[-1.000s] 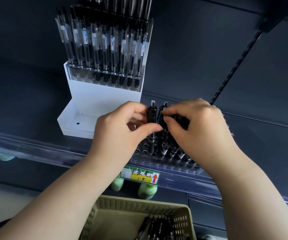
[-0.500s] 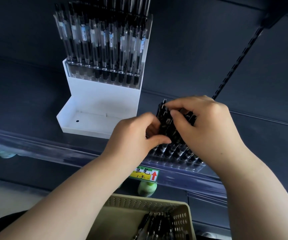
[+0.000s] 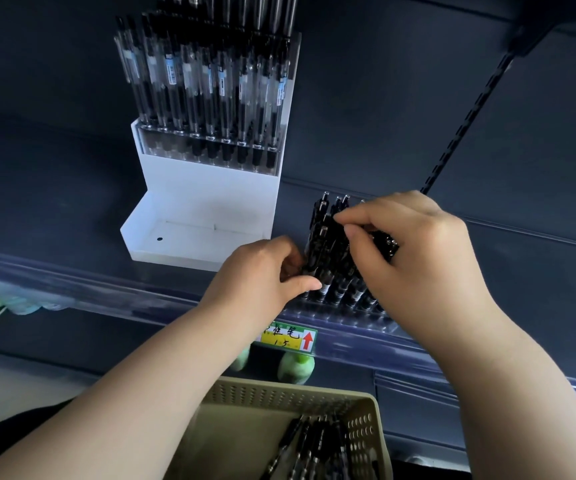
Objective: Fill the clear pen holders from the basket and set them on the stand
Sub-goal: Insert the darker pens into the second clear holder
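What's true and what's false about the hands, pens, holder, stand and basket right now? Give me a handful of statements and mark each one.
1. The right hand pinches the tops of pens standing in the holder. True.
2. The basket is empty. False: loose pens lie in it.
3. The left hand grips the pens low on their left side. True.
4. The holder stands on the lower step of the stand. False: it stands on the shelf, to the stand's right.
5. A row of pens stands on the stand's upper step. True.
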Tool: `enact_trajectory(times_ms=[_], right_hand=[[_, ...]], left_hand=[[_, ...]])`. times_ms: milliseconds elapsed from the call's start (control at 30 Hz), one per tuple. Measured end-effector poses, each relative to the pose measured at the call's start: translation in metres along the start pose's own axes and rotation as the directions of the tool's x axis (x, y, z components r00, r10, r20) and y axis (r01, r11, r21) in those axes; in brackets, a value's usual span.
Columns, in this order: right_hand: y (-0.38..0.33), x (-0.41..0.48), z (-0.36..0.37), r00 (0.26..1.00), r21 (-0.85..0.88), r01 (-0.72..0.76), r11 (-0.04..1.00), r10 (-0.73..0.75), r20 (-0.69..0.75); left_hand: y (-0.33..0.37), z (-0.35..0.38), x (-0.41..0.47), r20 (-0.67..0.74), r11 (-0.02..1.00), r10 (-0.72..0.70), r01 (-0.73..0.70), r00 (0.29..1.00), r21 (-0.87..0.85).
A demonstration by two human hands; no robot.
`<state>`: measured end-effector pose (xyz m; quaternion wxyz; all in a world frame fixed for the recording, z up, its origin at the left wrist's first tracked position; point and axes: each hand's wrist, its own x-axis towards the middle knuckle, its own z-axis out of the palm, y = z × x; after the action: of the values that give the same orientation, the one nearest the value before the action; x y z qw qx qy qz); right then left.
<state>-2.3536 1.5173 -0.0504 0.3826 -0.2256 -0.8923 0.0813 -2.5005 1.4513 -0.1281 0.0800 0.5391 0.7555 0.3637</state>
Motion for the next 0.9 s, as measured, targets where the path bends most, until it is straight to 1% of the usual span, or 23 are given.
enact_trajectory(times_ms=[100, 200, 300, 400, 500, 667, 800, 900], right_hand=[[-0.007, -0.021, 0.0, 0.999, 0.005, 0.037, 0.999, -0.037, -0.015], [-0.013, -0.045, 0.003, 0.999, 0.054, 0.028, 0.998, -0.031, 0.038], [-0.019, -0.069, 0.01, 0.994, 0.135, -0.048, 0.99, 0.035, 0.099], [-0.019, -0.097, 0.018, 0.962, 0.151, -0.204, 0.967, 0.169, 0.217], [-0.015, -0.124, 0.027, 0.889, 0.092, -0.348, 0.933, 0.297, 0.348], [-0.009, -0.162, 0.042, 0.755, -0.01, -0.513, 0.859, 0.456, 0.47], [-0.005, -0.191, 0.05, 0.628, -0.148, -0.55, 0.822, 0.524, 0.576], [-0.001, -0.207, 0.058, 0.515, -0.279, -0.523, 0.805, 0.56, 0.649]], left_hand=[[-0.003, -0.002, -0.012, -0.019, 1.0, 0.022, -0.022, 1.0, 0.02], [-0.005, -0.004, -0.026, -0.025, 0.997, 0.047, -0.046, 0.999, 0.063], [-0.007, -0.005, -0.043, -0.01, 0.993, 0.072, -0.07, 0.997, 0.097], [-0.013, 0.0, -0.064, 0.013, 0.996, 0.042, -0.043, 0.999, 0.083], [-0.018, 0.013, -0.09, 0.072, 0.995, -0.016, 0.009, 0.997, 0.101], [-0.025, 0.042, -0.133, 0.203, 0.978, -0.131, 0.092, 0.97, 0.189], [-0.031, 0.062, -0.159, 0.342, 0.962, -0.231, 0.162, 0.911, 0.219], [-0.038, 0.069, -0.169, 0.384, 0.941, -0.305, 0.213, 0.872, 0.264]])
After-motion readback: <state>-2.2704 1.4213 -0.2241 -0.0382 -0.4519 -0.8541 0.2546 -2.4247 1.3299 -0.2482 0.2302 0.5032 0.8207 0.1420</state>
